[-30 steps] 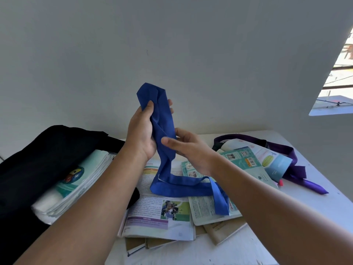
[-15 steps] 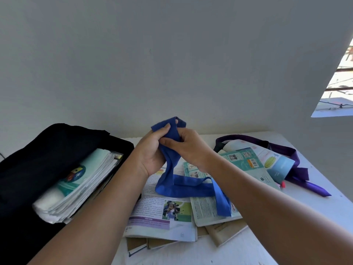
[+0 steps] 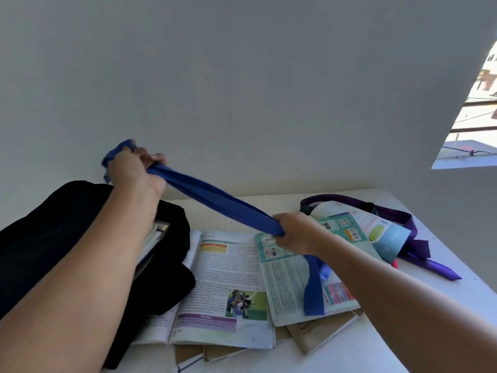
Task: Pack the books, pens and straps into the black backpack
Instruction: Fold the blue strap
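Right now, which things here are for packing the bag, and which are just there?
For packing: blue strap, pulled between left hand and right hand; purple strap; open book; teal book; black backpack.

Just there: white table, wall, window.

Left forearm hides most of books [image 3: 153, 239] in black backpack [image 3: 40, 238]; pink pen [image 3: 394, 264] mostly under booklet

Plain grey wall [image 3: 242, 76] behind a white table [image 3: 457, 305] — bright window [image 3: 473, 125] at right.
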The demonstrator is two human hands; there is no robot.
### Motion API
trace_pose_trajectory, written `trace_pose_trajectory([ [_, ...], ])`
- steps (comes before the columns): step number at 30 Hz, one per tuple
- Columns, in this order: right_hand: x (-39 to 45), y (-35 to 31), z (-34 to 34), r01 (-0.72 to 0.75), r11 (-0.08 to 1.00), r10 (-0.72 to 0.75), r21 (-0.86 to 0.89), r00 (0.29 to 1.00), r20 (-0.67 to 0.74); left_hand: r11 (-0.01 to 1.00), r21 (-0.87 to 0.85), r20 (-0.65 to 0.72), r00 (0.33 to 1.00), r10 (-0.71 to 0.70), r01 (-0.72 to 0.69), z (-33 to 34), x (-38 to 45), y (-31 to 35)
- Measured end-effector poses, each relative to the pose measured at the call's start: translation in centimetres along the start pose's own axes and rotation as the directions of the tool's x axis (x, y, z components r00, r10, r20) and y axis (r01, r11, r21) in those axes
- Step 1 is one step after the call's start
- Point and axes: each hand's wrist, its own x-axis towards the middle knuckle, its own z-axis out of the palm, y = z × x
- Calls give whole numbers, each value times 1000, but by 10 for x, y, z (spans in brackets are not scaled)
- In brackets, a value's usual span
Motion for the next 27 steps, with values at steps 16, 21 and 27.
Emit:
trace_pose_trajectory([
  [16,-7,-34,-23,-12,784,-20,621,999,44,193,804,582,811,-62,-562,-19,-30,-74],
  [21,8,-58,-32,-118,131,16,984,993,117,-71,666,692,650,-314,-743,-19,-60,-96],
  [27,3,-55,-28,-41,-290,-51,956,998,27,-130,604,697,600,-394,-787,-15,-69,-96],
])
